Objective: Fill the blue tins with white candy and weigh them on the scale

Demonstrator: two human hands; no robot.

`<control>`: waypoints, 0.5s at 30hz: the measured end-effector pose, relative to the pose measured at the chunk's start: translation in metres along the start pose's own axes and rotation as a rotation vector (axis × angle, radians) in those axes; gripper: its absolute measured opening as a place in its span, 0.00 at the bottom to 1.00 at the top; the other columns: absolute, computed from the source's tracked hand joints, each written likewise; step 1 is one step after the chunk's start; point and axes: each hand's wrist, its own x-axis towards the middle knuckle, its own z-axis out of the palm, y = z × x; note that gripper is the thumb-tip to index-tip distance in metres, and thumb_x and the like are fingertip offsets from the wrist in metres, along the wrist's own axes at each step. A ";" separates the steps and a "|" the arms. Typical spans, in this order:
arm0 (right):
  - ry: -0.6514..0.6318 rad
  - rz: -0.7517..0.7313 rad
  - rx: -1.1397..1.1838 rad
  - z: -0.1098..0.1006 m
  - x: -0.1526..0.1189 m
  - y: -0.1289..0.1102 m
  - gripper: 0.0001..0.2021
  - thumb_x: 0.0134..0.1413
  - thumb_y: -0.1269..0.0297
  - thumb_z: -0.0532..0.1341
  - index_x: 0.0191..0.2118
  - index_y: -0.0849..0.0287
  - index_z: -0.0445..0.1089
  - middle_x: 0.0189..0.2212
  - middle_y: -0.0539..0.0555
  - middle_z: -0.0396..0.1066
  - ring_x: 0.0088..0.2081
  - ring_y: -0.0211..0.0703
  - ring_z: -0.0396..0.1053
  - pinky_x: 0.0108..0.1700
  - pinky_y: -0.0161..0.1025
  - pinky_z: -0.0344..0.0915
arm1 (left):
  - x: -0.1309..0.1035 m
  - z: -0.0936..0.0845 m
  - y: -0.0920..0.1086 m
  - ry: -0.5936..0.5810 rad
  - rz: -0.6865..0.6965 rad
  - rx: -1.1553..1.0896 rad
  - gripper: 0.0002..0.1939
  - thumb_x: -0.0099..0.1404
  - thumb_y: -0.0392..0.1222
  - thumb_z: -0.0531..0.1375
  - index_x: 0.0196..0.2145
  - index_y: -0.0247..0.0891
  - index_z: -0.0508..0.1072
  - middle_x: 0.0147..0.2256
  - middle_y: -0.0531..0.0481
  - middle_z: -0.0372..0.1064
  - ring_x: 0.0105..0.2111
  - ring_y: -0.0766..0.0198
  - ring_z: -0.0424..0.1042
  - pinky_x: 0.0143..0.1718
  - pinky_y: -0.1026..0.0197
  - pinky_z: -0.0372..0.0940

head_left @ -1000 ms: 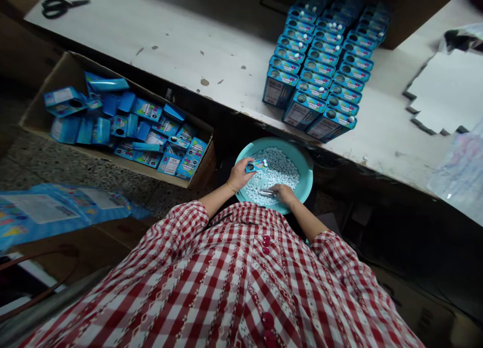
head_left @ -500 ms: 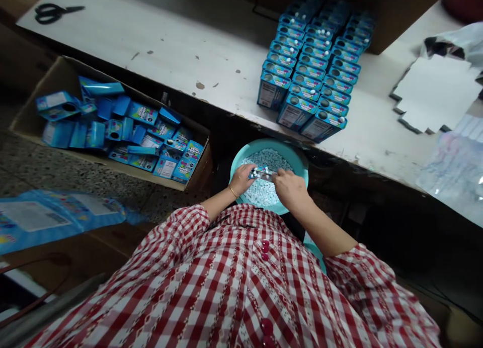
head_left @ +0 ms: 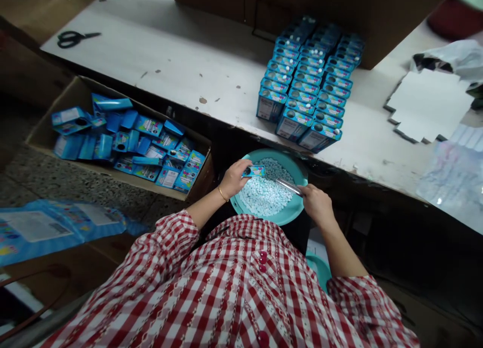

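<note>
A small blue box [head_left: 257, 170] with a round hole in its top is gripped in my left hand [head_left: 234, 178], over the left part of a turquoise bowl [head_left: 303, 173]. Many small pale candies [head_left: 264, 194] fill the bowl. My right hand [head_left: 317, 202], at the bowl's right edge, holds the handle of a metal scoop [head_left: 290, 186]. The scoop's far end is over the candies, apart from the box. What lies in the scoop is too small to tell.
Rows of blue boxes [head_left: 294, 121] stand on the white table [head_left: 211, 81]. A cardboard carton [head_left: 47, 132] of blue boxes is at the left. Scissors [head_left: 71, 38], white cut sheets [head_left: 430, 104] and a brown carton [head_left: 317, 6] are also on the table.
My right hand and the scoop have moved right, away from the blue box. The candies lying on the box's top are no longer there. The whole view has shifted slightly.
</note>
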 end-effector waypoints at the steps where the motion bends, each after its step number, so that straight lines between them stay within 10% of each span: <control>1: 0.012 0.002 0.028 0.004 0.001 0.001 0.20 0.58 0.70 0.49 0.52 0.49 0.69 0.44 0.54 0.71 0.39 0.42 0.71 0.32 0.33 0.60 | 0.011 -0.008 0.001 0.078 -0.015 -0.032 0.17 0.57 0.37 0.61 0.45 0.39 0.67 0.45 0.45 0.66 0.47 0.58 0.66 0.50 0.55 0.62; 9: 0.021 0.004 0.190 0.030 -0.005 0.006 0.20 0.59 0.70 0.48 0.51 0.52 0.70 0.43 0.54 0.72 0.40 0.42 0.71 0.36 0.33 0.62 | 0.136 -0.023 -0.013 0.276 0.038 -0.119 0.22 0.55 0.40 0.63 0.48 0.38 0.66 0.44 0.45 0.64 0.46 0.59 0.66 0.48 0.58 0.64; 15: -0.007 -0.035 0.286 0.057 -0.012 0.012 0.21 0.59 0.72 0.47 0.49 0.50 0.71 0.41 0.54 0.73 0.41 0.43 0.72 0.40 0.35 0.64 | 0.166 -0.003 -0.044 0.255 -0.101 -0.180 0.42 0.54 0.38 0.62 0.63 0.39 0.49 0.51 0.41 0.66 0.49 0.54 0.68 0.46 0.55 0.66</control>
